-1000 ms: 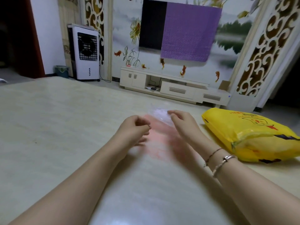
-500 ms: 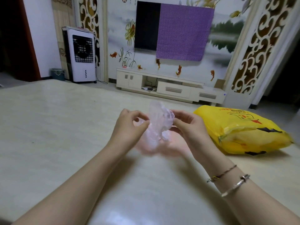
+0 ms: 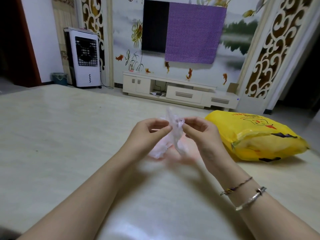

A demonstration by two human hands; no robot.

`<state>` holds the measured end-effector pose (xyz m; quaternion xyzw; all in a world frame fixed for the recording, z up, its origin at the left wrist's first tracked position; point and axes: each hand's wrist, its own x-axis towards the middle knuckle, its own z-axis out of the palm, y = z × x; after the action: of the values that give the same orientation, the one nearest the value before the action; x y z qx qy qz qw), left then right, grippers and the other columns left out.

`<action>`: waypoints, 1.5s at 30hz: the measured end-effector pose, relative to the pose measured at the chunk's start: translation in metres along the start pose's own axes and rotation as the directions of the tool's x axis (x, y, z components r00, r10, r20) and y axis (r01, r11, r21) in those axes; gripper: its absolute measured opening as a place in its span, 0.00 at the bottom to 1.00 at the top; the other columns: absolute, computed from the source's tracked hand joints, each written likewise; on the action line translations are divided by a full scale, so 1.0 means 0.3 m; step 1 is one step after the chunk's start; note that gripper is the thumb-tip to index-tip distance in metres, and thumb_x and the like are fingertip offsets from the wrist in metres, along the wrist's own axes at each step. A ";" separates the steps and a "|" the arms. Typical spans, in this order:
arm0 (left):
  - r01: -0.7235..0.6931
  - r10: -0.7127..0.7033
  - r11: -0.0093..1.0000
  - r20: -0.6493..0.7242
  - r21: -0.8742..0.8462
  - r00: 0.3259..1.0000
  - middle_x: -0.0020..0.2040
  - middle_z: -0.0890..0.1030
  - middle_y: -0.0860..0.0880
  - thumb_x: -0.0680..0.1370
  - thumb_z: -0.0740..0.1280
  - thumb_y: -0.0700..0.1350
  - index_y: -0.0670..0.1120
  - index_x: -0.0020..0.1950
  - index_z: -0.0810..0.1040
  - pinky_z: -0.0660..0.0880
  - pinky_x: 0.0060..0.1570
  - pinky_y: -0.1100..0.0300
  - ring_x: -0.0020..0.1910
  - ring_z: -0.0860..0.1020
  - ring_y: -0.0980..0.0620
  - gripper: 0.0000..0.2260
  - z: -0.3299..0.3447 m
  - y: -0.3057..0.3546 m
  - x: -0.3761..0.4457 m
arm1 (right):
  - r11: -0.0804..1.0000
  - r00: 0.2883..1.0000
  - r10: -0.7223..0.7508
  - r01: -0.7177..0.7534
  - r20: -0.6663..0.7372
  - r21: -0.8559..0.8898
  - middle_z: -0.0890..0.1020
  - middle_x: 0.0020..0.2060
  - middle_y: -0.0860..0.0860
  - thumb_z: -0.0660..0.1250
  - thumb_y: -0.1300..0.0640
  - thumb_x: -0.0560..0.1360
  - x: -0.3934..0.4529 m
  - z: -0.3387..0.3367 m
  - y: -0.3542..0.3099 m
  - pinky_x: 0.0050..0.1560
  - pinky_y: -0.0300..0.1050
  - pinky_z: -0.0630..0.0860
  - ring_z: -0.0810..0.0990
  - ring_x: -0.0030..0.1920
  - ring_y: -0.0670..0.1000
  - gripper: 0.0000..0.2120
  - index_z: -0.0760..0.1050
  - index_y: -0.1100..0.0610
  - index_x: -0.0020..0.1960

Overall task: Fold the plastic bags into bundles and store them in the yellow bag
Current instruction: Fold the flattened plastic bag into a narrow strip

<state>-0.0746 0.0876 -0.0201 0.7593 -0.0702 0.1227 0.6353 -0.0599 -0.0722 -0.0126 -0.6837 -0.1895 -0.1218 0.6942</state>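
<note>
Both hands are raised above the table [image 3: 52,144] at the centre of the view. The left hand [image 3: 147,134] has its fingers curled, with thumb and forefinger pinching the left edge of a thin, translucent plastic bag [image 3: 174,134]. The right hand [image 3: 200,132] has its fingers curled likewise and pinches the same bag from the 3 o'clock side. The two pinch points are close together, near the top of the bag. The bag is crumpled and gathered between the hands; its upper end stands up toward 12 o'clock and the rest hangs down toward 6 o'clock. Whether its lower end touches the table cannot be told.

The yellow bag [image 3: 259,135] lies on its side on the table at 3 o'clock from the hands, near the right hand but apart from it. It is bulged, with red and dark print on its upper face.

The right wrist carries a thin cord bracelet [image 3: 237,187] and a silver bangle [image 3: 251,199].

Beyond the table, at 12 o'clock, a low TV cabinet [image 3: 180,94] stands against the wall under a television [image 3: 155,25] partly covered by a purple cloth [image 3: 192,33]. At 10 o'clock stands a white air cooler [image 3: 84,58].
</note>
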 end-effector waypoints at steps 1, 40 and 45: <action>0.033 -0.031 0.997 0.037 -0.074 0.999 0.49 0.85 0.48 0.77 0.70 0.41 0.43 0.55 0.83 0.77 0.51 0.63 0.51 0.83 0.52 0.08 0.003 0.007 -0.002 | 1.000 1.000 0.011 -0.011 0.019 0.014 0.85 0.38 0.47 0.68 0.67 0.74 -0.001 0.004 0.001 0.41 0.31 0.74 0.82 0.40 0.41 0.06 0.80 0.58 0.45; 0.331 -0.289 0.935 0.269 -0.128 0.919 0.41 0.81 0.47 0.79 0.65 0.39 0.43 0.49 0.81 0.76 0.38 0.60 0.36 0.78 0.53 0.05 -0.051 -0.003 -0.019 | 0.986 0.980 0.137 -0.120 0.146 -0.118 0.82 0.37 0.56 0.70 0.55 0.76 -0.014 -0.032 0.015 0.41 0.43 0.71 0.77 0.39 0.50 0.09 0.77 0.61 0.42; 0.109 -0.141 0.953 -0.097 -0.281 0.985 0.32 0.80 0.52 0.79 0.66 0.37 0.44 0.42 0.78 0.75 0.27 0.65 0.30 0.76 0.56 0.06 -0.055 0.002 0.005 | 0.873 0.940 0.320 -0.245 0.117 -0.422 0.73 0.34 0.50 0.67 0.50 0.77 0.000 -0.057 0.018 0.34 0.37 0.67 0.71 0.36 0.45 0.17 0.78 0.66 0.45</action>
<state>-0.0748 0.1037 -0.0163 0.6583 -0.0013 0.1149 0.7439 -0.0559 -0.0891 -0.0172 -0.8400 -0.1210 0.0085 0.5289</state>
